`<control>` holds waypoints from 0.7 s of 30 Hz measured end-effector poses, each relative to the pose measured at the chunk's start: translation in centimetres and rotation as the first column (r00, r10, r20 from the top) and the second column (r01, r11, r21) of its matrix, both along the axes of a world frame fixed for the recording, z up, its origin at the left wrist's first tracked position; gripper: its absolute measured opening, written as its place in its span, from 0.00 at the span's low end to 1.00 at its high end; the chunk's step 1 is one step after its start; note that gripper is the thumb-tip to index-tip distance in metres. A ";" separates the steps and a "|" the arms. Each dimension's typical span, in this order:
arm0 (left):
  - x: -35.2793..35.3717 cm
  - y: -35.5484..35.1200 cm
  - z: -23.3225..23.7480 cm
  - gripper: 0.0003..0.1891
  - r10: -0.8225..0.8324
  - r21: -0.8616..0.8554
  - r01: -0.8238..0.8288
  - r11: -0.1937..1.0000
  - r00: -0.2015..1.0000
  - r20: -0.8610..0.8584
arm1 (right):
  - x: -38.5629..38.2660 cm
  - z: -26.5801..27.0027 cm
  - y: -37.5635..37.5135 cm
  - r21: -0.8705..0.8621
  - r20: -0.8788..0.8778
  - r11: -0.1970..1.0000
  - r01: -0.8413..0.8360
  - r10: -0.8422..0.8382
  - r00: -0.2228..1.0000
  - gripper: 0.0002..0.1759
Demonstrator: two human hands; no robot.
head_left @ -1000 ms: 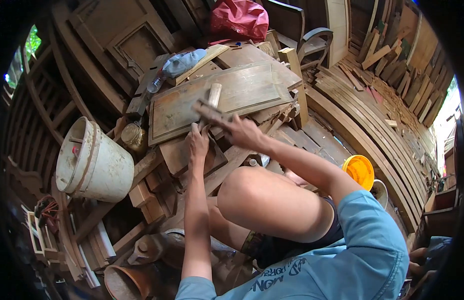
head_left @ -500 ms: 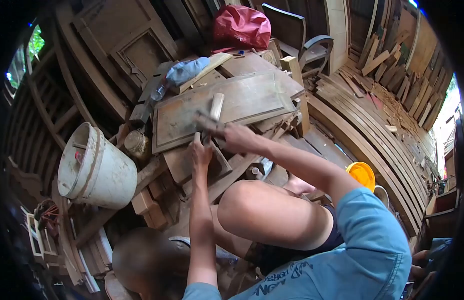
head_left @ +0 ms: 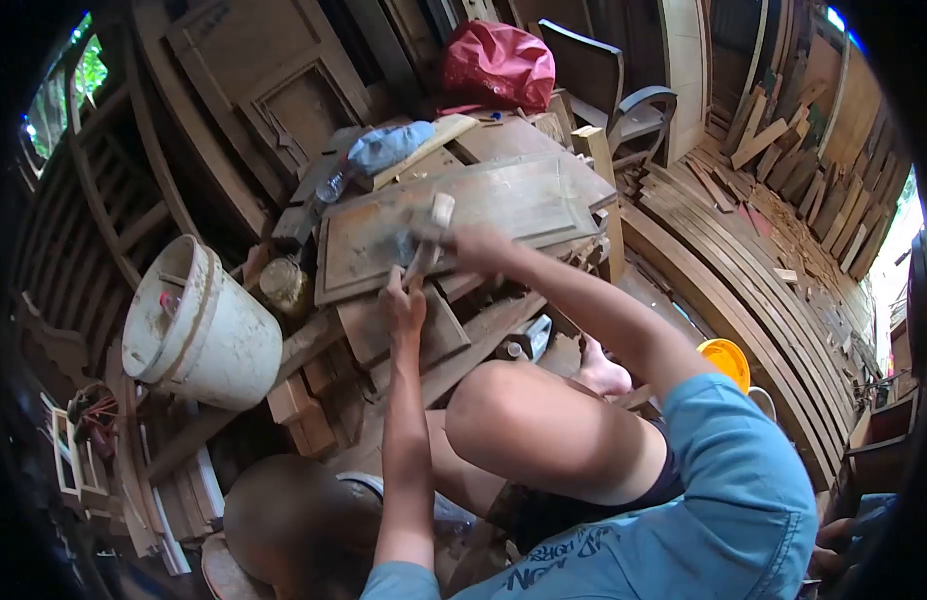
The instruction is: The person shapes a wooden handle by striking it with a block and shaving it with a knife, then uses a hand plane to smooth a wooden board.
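Observation:
My left hand (head_left: 403, 303) is closed around the lower end of a short wooden stick (head_left: 442, 210), which slants up and away with its pale end at the top. Beside it, my right hand (head_left: 480, 248) is smeared by motion, its fingers wrapped round a dark tool (head_left: 430, 234) that crosses the stick. I cannot tell the tool's kind. Both hands work over the near edge of a framed wooden panel (head_left: 503, 200), which lies tilted like a bench top. A smaller wooden board (head_left: 428, 330) sits just below my left hand.
A dirty white bucket (head_left: 228, 335) stands at left, with a jar (head_left: 284, 284) beside it. Blue cloth (head_left: 388, 147) and a red bag (head_left: 498, 65) lie behind the panel. Long planks (head_left: 728, 290) are stacked at right, near a yellow container (head_left: 724, 364). A chair (head_left: 623, 95) stands behind.
The right hand and dark tool have shifted slightly up along the stick, whose top now leans further right. The left hand keeps its hold. The whole view has shifted a little.

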State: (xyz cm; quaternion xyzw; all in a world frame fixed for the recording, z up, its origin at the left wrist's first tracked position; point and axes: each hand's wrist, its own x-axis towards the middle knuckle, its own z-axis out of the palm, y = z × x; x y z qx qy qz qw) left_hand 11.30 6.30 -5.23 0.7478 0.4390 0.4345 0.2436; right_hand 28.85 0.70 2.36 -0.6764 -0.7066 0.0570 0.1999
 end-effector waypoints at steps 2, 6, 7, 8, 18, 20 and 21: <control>0.0 -0.1 -0.6 0.12 -0.048 0.080 0.039 0.996 0.992 0.116 | 0.0 2.1 -0.7 -0.291 0.020 0.948 -0.129 0.141 0.990 0.22; 0.3 -0.8 -0.4 0.10 0.061 0.095 -0.058 0.994 0.998 -0.025 | 1.3 2.1 -1.5 -0.409 -0.217 0.904 0.120 -0.224 0.950 0.23; -0.1 -0.4 -0.3 0.10 0.060 0.113 -0.057 0.992 0.998 -0.025 | 1.3 1.6 -1.5 -0.262 -0.146 0.963 0.066 -0.108 0.983 0.22; -0.4 -0.4 -0.6 0.09 0.072 0.130 -0.070 0.989 0.997 -0.009 | 1.7 1.2 -1.4 -0.117 -0.046 0.993 -0.005 -0.001 0.999 0.22; 0.1 -1.6 -0.2 0.06 0.072 0.232 -0.055 0.971 0.995 -0.065 | 4.7 -2.5 3.8 -0.367 0.072 0.926 -0.092 0.126 0.989 0.23; 0.5 -0.9 -0.7 0.10 0.124 0.174 -0.092 0.980 0.975 -0.186 | 4.8 -1.9 3.5 -0.350 -0.043 0.937 -0.016 0.001 0.999 0.20; 0.4 0.1 -2.6 0.13 0.135 0.314 -0.082 0.946 0.979 -0.151 | 4.7 -0.5 4.1 -0.296 -0.156 0.953 0.063 -0.114 0.981 0.20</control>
